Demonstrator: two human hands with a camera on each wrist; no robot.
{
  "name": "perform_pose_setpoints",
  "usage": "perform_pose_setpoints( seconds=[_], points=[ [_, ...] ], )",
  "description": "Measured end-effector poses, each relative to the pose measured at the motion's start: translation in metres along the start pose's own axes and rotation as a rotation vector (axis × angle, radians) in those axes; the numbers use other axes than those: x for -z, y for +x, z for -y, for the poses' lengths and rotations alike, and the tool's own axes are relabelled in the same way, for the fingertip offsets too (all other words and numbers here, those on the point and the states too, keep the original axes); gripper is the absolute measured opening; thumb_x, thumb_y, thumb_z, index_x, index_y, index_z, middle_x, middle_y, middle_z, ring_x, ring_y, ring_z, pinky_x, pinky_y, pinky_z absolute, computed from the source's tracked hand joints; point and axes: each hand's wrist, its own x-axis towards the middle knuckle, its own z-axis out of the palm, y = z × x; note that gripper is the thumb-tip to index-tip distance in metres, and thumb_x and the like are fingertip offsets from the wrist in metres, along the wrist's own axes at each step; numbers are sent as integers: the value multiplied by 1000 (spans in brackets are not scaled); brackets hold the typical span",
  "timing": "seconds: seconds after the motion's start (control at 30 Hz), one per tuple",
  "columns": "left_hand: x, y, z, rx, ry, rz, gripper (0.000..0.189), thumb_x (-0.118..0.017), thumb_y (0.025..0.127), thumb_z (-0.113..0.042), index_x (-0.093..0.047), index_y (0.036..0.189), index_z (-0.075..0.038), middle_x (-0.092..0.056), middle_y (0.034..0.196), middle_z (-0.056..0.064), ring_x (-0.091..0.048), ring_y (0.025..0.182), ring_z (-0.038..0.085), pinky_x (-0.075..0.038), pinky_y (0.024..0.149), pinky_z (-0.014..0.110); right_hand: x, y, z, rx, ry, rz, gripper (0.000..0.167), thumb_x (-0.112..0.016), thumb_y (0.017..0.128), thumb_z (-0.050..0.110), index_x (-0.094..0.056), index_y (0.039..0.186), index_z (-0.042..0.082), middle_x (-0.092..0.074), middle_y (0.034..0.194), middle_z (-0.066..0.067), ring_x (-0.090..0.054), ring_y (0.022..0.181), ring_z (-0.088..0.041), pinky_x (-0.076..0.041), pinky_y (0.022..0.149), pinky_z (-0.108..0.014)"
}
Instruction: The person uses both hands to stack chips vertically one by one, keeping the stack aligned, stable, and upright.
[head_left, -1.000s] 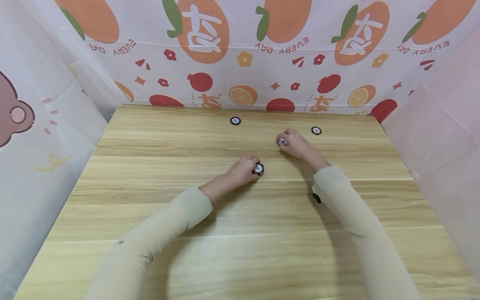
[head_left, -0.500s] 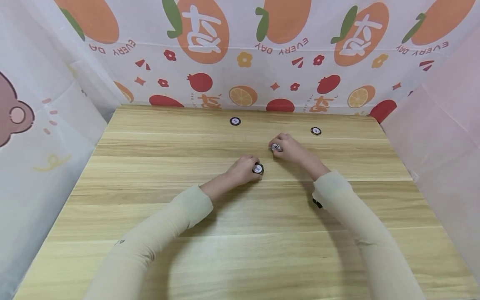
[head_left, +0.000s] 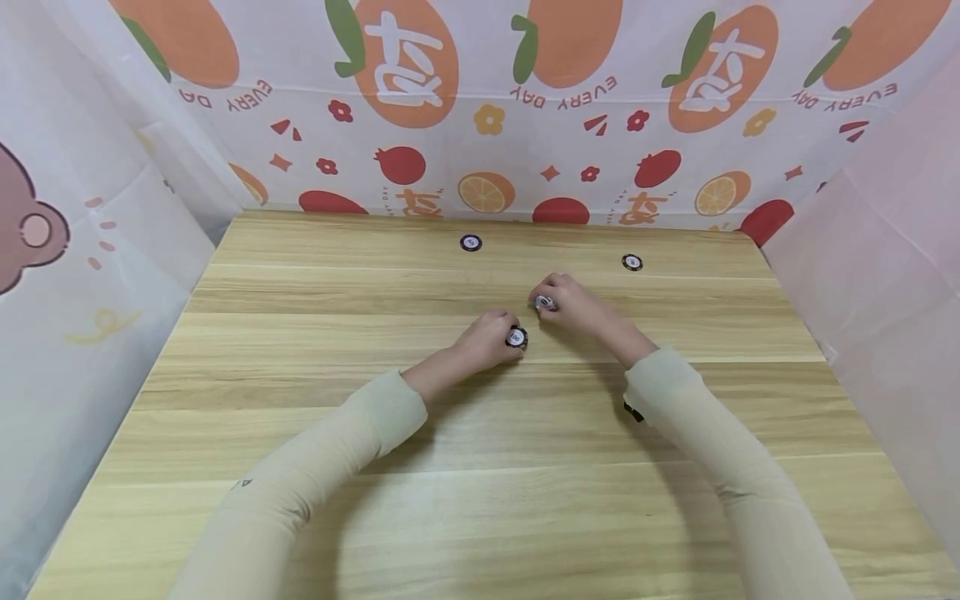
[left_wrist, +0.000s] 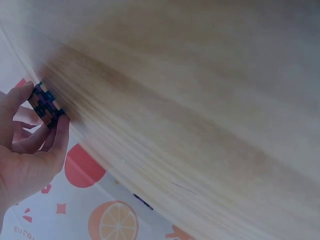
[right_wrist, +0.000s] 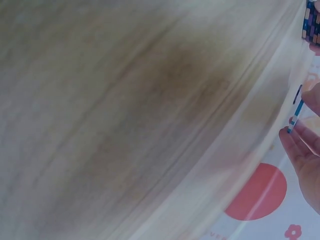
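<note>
With left hand (head_left: 483, 340) curled, gripping a stack of chips (left_wrist: 46, 104) between thumb and fingers near the middle of a wooden table (head_left: 480, 517). With right hand (head_left: 576, 303) curled, pinching a single chip (head_left: 545, 303) just beyond the stack, slightly right, apart from it. Facing a dark chip (head_left: 471, 242) lying flat at the far side and a second dark chip (head_left: 632, 262) farther right, before a fruit-print curtain (head_left: 480, 92).

Left hand (left_wrist: 30, 162) pinches checkered stack of dark-blue, purple and tan discs (left_wrist: 46, 106) beside pale wood-grain tabletop (left_wrist: 175, 115). Thin dark sliver (left_wrist: 143, 201) at tabletop edge: possibly disc, edge-on. White fruit-printed curtain (left_wrist: 75, 200) beyond.
</note>
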Motion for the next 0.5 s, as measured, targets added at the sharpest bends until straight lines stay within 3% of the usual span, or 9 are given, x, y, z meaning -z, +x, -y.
perform_pose_setpoints(
  seconds=[0.5],
  points=[
    [1,1,-2,33,1,20,42,-73,78,-21,-58,107,5,-57,100,13,-53,92,26,-45,79,32,4,-1,13,88,-24,23,24,-61,86,11,-65,110,9,-55,112,-10,-48,105,-25,-39,91,-36]
  ],
)
